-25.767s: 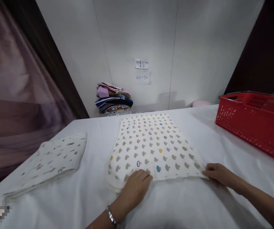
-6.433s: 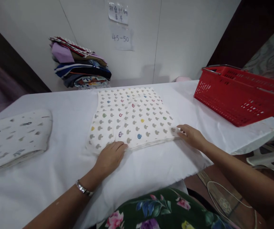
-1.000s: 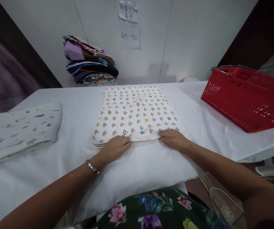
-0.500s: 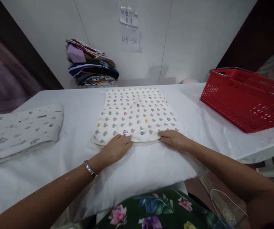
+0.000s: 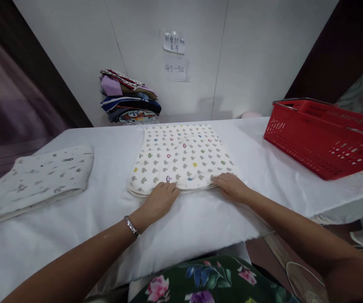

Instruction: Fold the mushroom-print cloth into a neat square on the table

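Note:
A folded cream cloth printed with small mushrooms (image 5: 181,158) lies flat in the middle of the white table (image 5: 115,139). My left hand (image 5: 160,198) rests on its near edge, fingers bent with the tips tucked under the cloth. My right hand (image 5: 231,186) lies on the same edge further right, fingers pressed on the fabric and curled at its rim. A metal bracelet (image 5: 131,226) circles my left wrist.
Another folded cream cloth with grey prints (image 5: 39,179) sits at the left. A stack of coloured folded fabrics (image 5: 130,102) stands against the back wall. A red plastic basket (image 5: 321,134) occupies the right end of the table. Paper notes (image 5: 175,54) hang on the wall.
Both hands have stayed on the near edge of the mushroom cloth, which still lies flat. The view has tilted and shifted slightly. Seconds ago the right hand sat further right, at the cloth's corner.

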Action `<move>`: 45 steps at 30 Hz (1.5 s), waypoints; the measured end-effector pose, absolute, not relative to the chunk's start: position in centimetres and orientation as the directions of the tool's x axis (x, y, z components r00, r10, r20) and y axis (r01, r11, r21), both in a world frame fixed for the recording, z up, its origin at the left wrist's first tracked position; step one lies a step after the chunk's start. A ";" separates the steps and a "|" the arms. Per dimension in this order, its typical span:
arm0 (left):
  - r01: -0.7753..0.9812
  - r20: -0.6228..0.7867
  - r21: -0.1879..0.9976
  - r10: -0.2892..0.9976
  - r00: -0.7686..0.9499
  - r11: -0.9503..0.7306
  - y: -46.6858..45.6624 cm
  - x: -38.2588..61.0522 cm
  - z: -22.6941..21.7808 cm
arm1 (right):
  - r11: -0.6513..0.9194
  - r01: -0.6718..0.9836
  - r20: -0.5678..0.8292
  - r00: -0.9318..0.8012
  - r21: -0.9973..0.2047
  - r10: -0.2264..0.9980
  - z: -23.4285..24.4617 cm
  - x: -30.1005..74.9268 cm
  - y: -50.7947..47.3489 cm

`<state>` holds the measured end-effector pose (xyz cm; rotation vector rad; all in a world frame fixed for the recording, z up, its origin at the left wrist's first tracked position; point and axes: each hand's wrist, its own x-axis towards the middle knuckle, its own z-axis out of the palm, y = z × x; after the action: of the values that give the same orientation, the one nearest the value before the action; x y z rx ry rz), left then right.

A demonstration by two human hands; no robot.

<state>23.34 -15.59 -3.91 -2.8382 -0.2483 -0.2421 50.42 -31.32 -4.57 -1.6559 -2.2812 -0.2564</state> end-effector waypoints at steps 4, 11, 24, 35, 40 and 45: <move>0.236 0.224 -0.244 0.183 0.957 -0.940 -15.7 23.4 -4.2 | 0.297 0.953 0.376 -0.254 -0.061 0.891 -5.0 50.5 -31.4; 0.245 0.227 -0.275 0.185 0.956 -0.930 -15.6 23.5 -4.7 | 0.295 0.952 0.395 -0.241 -0.081 0.886 -5.6 50.8 -31.4; 0.240 0.250 -0.270 0.173 0.953 -0.932 -15.5 23.1 -4.5 | 0.325 0.945 0.379 -0.283 -0.049 0.881 -6.4 50.7 -31.9; 0.238 0.283 -0.228 0.170 0.944 -0.944 -14.8 22.4 -5.6 | 0.206 0.978 0.359 -0.182 -0.031 0.916 -6.4 51.2 -32.6; 0.310 0.436 -0.215 0.193 0.879 -0.926 -10.3 24.9 1.6 | 0.100 0.995 0.334 -0.097 0.008 0.937 -0.3 55.2 -29.8; 0.373 0.655 -0.264 0.118 0.747 -0.890 -7.7 26.6 6.8 | -0.028 0.994 0.655 -0.049 0.107 0.754 5.6 57.2 -28.1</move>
<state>26.62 -7.66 6.83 -2.5659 -0.3766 -0.9250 57.24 -28.14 5.62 -1.8277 -1.8500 -0.7979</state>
